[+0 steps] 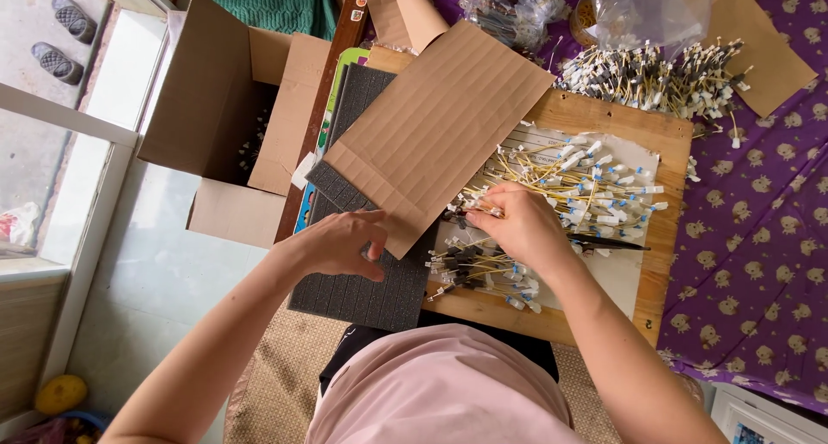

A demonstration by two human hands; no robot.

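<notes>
Pinching a few thin cable pieces between thumb and fingertips, the right hand (522,224) rests at the centre of a wooden board (664,134), knuckles up, fingers closed on the strands. The cables (595,190) fan away from it toward two o'clock, yellow leads tipped with white and blue plugs, long axes running roughly from eight to two o'clock. A smaller bundle (479,267) lies just below the hand at six o'clock, touching the board's white sheet.

The left hand (345,241) lies at nine o'clock from the right, fingers curled and pressed flat on a dark foam pad (362,293), at the lower corner of a cardboard sheet (440,125) that slants across it. Whether it grips anything is hard to tell; it appears simply to hold the pad down. The right hand is far nearer to the loose cables.

At twelve o'clock, beyond the board, a larger heap (655,78) of similar pieces sits on a purple cloth (759,237) beside clear plastic bags (655,9). An open carton (224,108) stands at ten o'clock on the floor.
</notes>
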